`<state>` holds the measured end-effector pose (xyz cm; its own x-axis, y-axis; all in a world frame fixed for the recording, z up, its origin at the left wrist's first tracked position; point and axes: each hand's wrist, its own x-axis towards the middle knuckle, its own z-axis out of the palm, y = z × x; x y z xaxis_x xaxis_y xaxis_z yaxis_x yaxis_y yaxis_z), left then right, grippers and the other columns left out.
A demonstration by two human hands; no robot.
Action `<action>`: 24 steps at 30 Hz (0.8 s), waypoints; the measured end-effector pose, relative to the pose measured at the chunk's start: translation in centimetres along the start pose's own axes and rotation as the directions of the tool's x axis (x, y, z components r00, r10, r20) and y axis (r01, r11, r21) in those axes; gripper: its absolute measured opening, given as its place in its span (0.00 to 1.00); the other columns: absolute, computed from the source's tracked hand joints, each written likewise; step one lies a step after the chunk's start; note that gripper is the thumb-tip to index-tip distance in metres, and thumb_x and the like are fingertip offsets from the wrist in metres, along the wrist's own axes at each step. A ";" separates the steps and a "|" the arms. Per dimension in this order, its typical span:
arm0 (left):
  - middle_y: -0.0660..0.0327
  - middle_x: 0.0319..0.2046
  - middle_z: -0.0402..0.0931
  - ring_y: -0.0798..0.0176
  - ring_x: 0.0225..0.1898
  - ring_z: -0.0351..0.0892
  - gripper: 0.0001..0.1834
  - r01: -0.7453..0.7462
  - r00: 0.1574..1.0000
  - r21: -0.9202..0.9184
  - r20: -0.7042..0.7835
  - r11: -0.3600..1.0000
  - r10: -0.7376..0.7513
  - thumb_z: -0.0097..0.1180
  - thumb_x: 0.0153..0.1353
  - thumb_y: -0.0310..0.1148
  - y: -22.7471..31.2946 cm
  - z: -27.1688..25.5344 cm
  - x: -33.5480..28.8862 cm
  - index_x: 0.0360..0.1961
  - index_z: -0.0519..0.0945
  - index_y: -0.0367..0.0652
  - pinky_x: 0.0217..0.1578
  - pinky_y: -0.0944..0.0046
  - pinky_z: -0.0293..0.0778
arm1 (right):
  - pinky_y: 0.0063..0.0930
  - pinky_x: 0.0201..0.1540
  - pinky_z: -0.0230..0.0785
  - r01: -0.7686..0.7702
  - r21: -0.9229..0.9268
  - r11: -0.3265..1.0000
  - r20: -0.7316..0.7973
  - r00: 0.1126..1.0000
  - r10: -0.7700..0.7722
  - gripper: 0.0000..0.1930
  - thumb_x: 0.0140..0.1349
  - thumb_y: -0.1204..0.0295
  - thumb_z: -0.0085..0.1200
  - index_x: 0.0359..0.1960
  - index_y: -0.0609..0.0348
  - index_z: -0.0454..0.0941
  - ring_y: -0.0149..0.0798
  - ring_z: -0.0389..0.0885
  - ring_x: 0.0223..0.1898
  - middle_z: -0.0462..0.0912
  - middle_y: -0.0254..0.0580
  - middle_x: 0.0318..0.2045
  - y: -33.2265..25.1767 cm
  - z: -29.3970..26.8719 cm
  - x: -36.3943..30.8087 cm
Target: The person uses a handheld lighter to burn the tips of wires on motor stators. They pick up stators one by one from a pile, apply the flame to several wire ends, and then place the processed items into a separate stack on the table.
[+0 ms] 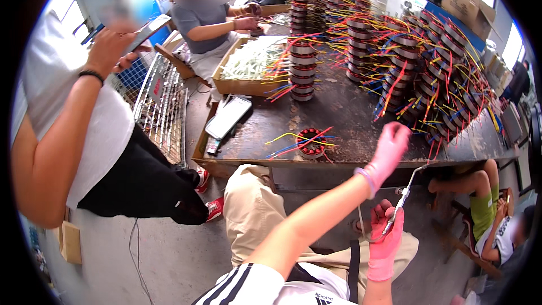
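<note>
My right hand [385, 240], in a pink glove, grips a slim metal torch [402, 200] with a thin bent nozzle. The nozzle's tip is by the table edge, and a pale hose hangs from the tool. My left hand [389, 149], also gloved in pink, is stretched across to the right above the table's front edge. Its fingers look bent but are blurred, so whether they hold anything is unclear. Left of it, a single motor stator [311, 142] with red, blue and yellow wires lies near the edge. Closest to the left hand stand stacked stators [395, 82].
The dark table [271, 121] also bears a phone [228, 117] and a box [243, 86] of white sleeves. One person [96, 107] stands at left holding a tablet-like object; another [206, 31] works across the table. A third person [486, 192] sits at right. A wire cart [164, 107] stands left.
</note>
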<state>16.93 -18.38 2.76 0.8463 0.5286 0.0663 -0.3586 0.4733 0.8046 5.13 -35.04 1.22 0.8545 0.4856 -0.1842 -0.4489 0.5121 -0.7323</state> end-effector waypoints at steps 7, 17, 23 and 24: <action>0.52 0.60 0.63 0.58 0.57 0.67 0.39 -0.480 0.841 0.555 0.072 0.680 0.535 0.59 0.59 0.28 12.9 -9.0 -3.5 0.68 0.53 0.41 0.58 0.61 0.66 | 0.24 0.39 0.69 -0.236 -0.244 0.941 -0.047 0.972 0.232 0.19 0.69 0.55 0.45 0.35 0.60 0.74 0.30 0.74 0.33 0.76 0.41 0.37 -1.8 -2.4 0.7; 0.42 0.61 0.61 0.41 0.62 0.61 0.54 -0.270 0.962 0.928 0.252 -0.255 -0.103 0.73 0.31 0.48 13.0 -19.4 -6.0 0.62 0.65 0.37 0.62 0.52 0.59 | 0.12 0.18 0.53 -0.415 -0.562 0.715 0.023 0.857 0.515 0.20 0.68 0.55 0.46 0.42 0.61 0.78 0.18 0.63 0.17 0.73 0.25 0.19 0.0 -1.5 3.3; 0.46 0.56 0.66 0.42 0.55 0.68 0.50 -0.257 0.966 0.934 0.241 -0.248 -0.095 0.72 0.31 0.43 12.1 -19.6 -5.3 0.60 0.67 0.38 0.56 0.53 0.67 | 0.14 0.20 0.48 -0.429 -0.625 0.652 0.075 0.799 0.597 0.22 0.70 0.56 0.42 0.52 0.63 0.73 0.18 0.56 0.19 0.65 0.22 0.17 1.3 -0.4 3.6; 0.47 0.55 0.67 0.43 0.54 0.69 0.50 -0.255 0.967 0.933 0.238 -0.256 -0.096 0.72 0.31 0.42 12.1 -19.7 -5.2 0.60 0.67 0.39 0.55 0.54 0.68 | 0.14 0.20 0.48 -0.439 -0.622 0.648 0.078 0.789 0.609 0.24 0.70 0.54 0.42 0.52 0.64 0.73 0.18 0.56 0.19 0.64 0.22 0.18 1.6 -0.2 3.5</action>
<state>0.45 -1.51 0.51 0.9461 0.2979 0.1272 0.2433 -0.9129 0.3278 7.52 -32.67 -0.72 0.3806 0.7505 -0.5403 -0.5037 -0.3217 -0.8017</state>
